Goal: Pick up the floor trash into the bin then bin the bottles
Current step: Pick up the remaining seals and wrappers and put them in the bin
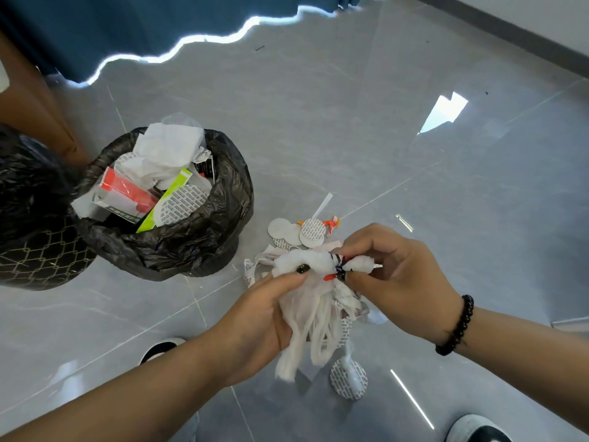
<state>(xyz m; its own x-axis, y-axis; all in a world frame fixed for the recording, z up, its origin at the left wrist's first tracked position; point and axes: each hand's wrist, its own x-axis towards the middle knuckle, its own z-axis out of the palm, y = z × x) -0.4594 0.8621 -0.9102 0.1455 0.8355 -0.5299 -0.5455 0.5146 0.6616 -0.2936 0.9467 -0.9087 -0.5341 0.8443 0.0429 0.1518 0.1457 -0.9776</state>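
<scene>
Nearest the camera, over the grey tiled floor [366, 129], we find both hands gathered on one bundle of white tissue and wrappers [310, 301]. Left hand [258, 317] grips the hanging mass from the side, fingers curled around it. Right hand [392, 269] pinches the twisted upper end between thumb and fingertips, narrowly closed.

Risk, in our judgement: the bundle is loose, with strips and a round foil seal [348, 378] dangling below; a shift of grip during transfer could shed pieces back to the floor.

Just beyond the hands, a scatter of round seals and scraps [301, 232] lies uncollected. Further left, the bin [165, 205], lined with a black bag, is heaped above its rim; added material may slide off. No bottles are visible.
</scene>
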